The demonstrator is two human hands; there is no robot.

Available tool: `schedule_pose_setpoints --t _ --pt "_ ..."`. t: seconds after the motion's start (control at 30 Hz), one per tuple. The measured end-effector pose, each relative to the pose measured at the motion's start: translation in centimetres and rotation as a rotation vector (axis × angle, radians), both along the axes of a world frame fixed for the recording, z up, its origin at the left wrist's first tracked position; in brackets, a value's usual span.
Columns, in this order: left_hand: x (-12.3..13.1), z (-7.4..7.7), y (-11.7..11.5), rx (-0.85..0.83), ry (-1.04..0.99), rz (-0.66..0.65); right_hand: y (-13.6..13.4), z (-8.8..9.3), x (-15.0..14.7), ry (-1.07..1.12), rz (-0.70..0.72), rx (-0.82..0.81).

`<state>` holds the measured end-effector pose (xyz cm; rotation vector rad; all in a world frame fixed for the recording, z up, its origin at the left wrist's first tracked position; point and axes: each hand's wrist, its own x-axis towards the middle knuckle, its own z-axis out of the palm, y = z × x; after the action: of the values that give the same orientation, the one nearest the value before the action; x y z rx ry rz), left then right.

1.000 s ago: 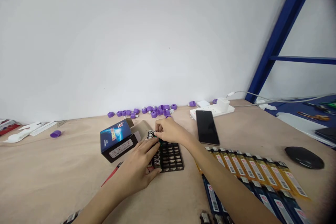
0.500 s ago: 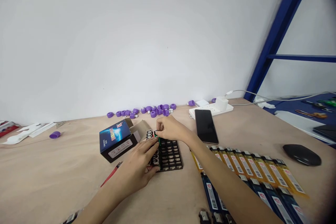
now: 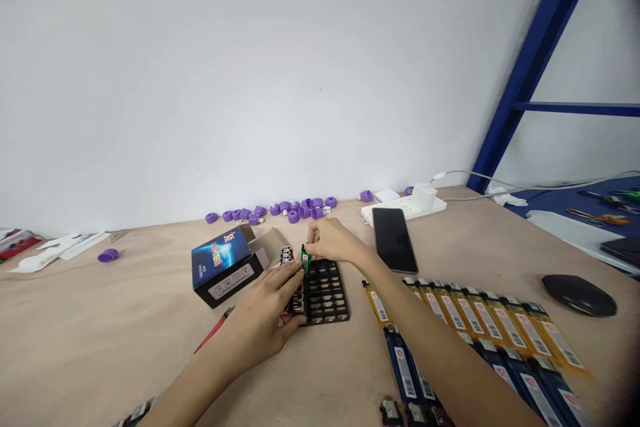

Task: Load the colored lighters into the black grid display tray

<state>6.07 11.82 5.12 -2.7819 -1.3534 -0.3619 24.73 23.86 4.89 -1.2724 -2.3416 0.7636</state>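
Observation:
A black gridded tray (image 3: 327, 292) lies on the table, its left part filled with several upright lighters (image 3: 299, 299) whose metal tops show. My left hand (image 3: 265, 303) reaches over these lighters from the left, fingers at the far side and thumb at the near side, gripping the group. At the tray's far edge my right hand (image 3: 327, 240) is closed in a pinch on the top of a green lighter (image 3: 306, 261). That lighter stands upright beside my left fingertips. Its lower end is hidden.
A blue and black box (image 3: 223, 263) stands open at the left. Yellow lighters (image 3: 470, 313) and dark blue lighters (image 3: 403, 363) lie in rows at the right. Behind are purple caps (image 3: 293, 215), a phone (image 3: 393, 239) and a power strip (image 3: 407, 207). A black mouse (image 3: 579, 295) sits far right.
My right hand has moved slightly right and up, and more of the green lighter now shows below its fingers. My left hand stays over the lighters in the tray.

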Motion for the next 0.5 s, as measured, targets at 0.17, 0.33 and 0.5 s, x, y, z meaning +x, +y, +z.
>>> schedule_pose_setpoints --t 0.17,0.33,0.5 --pt "-0.1 0.0 0.1 0.036 0.012 -0.014 0.4 -0.9 0.0 0.044 -0.027 -0.009" --pt "-0.1 -0.1 0.2 0.040 0.045 -0.013 0.1 -0.4 -0.3 0.055 0.042 0.040" --pt "-0.1 -0.1 0.1 0.050 0.036 -0.032 -0.5 0.4 -0.3 0.017 0.110 0.085"
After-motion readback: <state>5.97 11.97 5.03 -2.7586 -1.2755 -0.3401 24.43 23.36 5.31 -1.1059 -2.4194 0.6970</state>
